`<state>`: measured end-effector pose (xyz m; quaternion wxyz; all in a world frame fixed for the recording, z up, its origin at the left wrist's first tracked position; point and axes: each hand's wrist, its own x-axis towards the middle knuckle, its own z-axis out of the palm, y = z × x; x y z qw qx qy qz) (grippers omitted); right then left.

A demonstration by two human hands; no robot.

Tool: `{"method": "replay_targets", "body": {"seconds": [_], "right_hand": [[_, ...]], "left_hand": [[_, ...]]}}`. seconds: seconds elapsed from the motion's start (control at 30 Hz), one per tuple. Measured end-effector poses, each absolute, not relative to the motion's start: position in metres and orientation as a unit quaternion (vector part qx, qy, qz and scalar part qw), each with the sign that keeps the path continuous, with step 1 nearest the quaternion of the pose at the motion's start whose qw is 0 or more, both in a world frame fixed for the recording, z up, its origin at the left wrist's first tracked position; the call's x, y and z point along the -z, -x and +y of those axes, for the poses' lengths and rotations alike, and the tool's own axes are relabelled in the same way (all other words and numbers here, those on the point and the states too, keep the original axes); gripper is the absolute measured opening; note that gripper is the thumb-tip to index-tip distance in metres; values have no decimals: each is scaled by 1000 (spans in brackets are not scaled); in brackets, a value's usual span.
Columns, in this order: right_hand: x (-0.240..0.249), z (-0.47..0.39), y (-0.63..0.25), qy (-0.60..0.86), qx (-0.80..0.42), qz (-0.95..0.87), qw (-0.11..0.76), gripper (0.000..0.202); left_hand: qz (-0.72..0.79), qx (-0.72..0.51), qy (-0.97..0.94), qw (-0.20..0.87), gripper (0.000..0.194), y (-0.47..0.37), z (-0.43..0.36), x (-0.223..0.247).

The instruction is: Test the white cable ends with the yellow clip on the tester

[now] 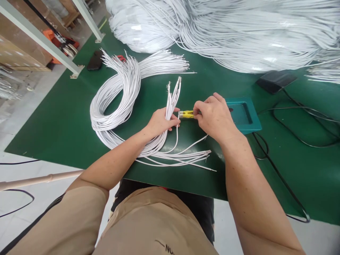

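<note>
My left hand (163, 122) is closed round several white cables (172, 101), whose ends stick up above the fingers. One cable bends down from near the fingertips. My right hand (214, 115) pinches a small yellow tool (187, 114) with a metal tip; its exact kind is not clear. That tip points left and meets, or nearly meets, a cable end beside my left thumb. Loose cable ends (196, 154) from the same bunch lie on the green table (148, 94) below my hands.
A coiled cable bundle (102, 102) lies on the left. Behind it are a dark object (95, 60) and something with red handles (121, 58). A huge pile of white cables (239, 32) fills the back. At right are a teal box (251, 111), a black block (276, 81) and black cords (278, 171).
</note>
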<state>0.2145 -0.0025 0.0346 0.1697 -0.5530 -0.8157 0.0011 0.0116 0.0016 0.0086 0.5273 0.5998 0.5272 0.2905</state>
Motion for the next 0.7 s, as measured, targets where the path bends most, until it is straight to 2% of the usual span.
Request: {"method": "replay_targets", "body": {"seconds": [0.07,0.2,0.37,0.47,0.6,0.7], "right_hand": [[-36,-6,-218,577,28,-797,176,16],[-29,-12,-230,658,98,-722,192,29],[-25,-10,-231,657,100,-720,198,29],[-38,-15,-215,631,55,-739,229,26],[-55,-29,-186,482,-105,-837,237,27],[-56,-32,-180,501,-149,-820,233,27]], "left_hand": [[524,-290,-597,535,53,-11,2,-8],[516,-287,-586,556,53,-9,3,-8],[503,-303,-566,579,54,-2,6,-9],[476,-326,-557,598,50,2,9,-8],[440,-348,-543,625,45,5,11,-5],[426,-355,-540,633,54,4,10,-6]]}}
